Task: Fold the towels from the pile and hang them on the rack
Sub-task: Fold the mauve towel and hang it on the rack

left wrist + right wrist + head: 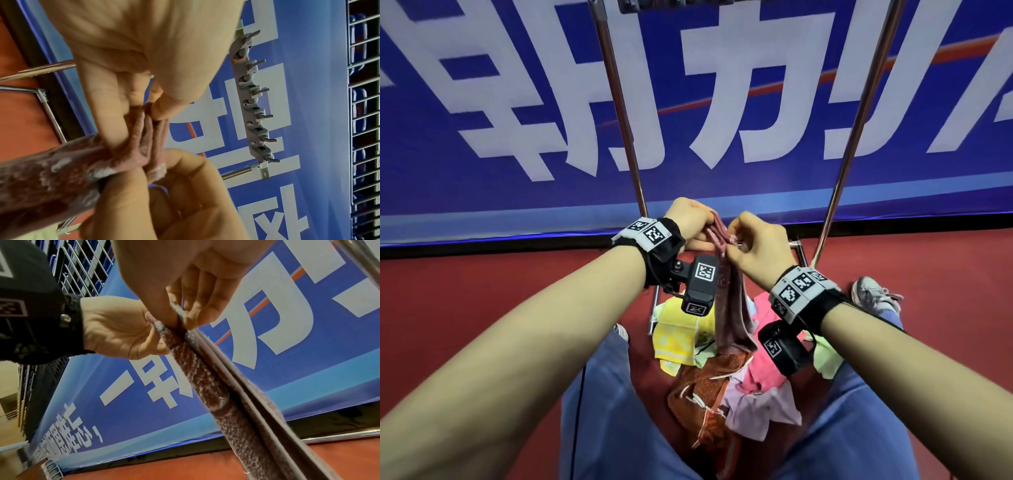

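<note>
From above, both hands — left hand [690, 219] and right hand [758, 248] — pinch the folded mauve towel [732, 315] over the pile [722, 370]; the wrist views show its layers pinched even — likely next, lifting it to the rack [254, 100].

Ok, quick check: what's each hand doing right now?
Left hand: closed, pinching the top edge of the folded mauve towel.
Right hand: closed, pinching the same top edge beside it; the towel hangs down above the pile.
</note>
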A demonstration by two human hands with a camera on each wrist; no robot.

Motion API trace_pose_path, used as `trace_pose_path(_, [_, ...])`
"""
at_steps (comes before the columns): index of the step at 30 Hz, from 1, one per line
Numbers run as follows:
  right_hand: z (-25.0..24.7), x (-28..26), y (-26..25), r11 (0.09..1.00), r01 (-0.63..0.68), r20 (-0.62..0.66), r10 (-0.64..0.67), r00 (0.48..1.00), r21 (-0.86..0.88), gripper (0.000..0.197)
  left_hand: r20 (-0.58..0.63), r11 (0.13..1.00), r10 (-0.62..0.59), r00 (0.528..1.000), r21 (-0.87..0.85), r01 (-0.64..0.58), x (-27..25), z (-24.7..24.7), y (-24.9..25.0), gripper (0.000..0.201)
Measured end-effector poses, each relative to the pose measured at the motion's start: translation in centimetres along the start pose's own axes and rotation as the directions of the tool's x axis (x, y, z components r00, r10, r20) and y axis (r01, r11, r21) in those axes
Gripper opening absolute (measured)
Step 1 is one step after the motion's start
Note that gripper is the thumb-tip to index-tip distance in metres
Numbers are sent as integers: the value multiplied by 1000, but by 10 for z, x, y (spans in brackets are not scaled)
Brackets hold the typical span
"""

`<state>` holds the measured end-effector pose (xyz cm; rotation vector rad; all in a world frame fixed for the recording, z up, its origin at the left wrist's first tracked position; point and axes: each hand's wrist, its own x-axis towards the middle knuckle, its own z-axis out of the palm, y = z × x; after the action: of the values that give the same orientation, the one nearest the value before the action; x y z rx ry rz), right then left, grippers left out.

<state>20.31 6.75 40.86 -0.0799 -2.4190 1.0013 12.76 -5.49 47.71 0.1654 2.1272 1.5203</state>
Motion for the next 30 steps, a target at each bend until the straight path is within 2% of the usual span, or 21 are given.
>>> trace_pose_path(10, [3,-5,2,999,-33,29,32,999,39,17,45,999,-36,998,21,36,-1,-3,-1,38])
trace_pose_path(13, [3,-7,-2,996,-51,51,47,998,74,20,-35,998,-31,999,45,33,6,-3,-3,31])
trace_pose_path(16, [5,-5,-3,999,-38,70,38,997,-1,32,-52,998,-41,998,35,43,11,-3,-7,24])
trace_pose_path(18, [4,-2,-3,998,-45,52,47,998,-39,24,-61,999,-48,997,22,50,12,-4,-7,22])
trace_pose_path(22, [-7,8,2,995,-104,1,104,995,8,13,-105,985,-50,993,159,67,11,-12,1,8])
trace_pose_path(24, [-12,13,7,983,-165,3,165,986,75,12,-84,969,23,996,249,-2,13,-22,-1,6])
trace_pose_path(27, [-18,17,18,959,-223,21,223,975,177,16,67,926,186,980,322,-198,12,-31,-12,16])
trace_pose_path(28, [-20,18,20,951,-233,25,233,972,202,16,121,881,246,962,386,-274,12,-33,-16,23])
trace_pose_path(30, [-22,18,22,947,-233,37,230,972,221,17,192,739,332,924,556,-381,17,-33,-24,35])
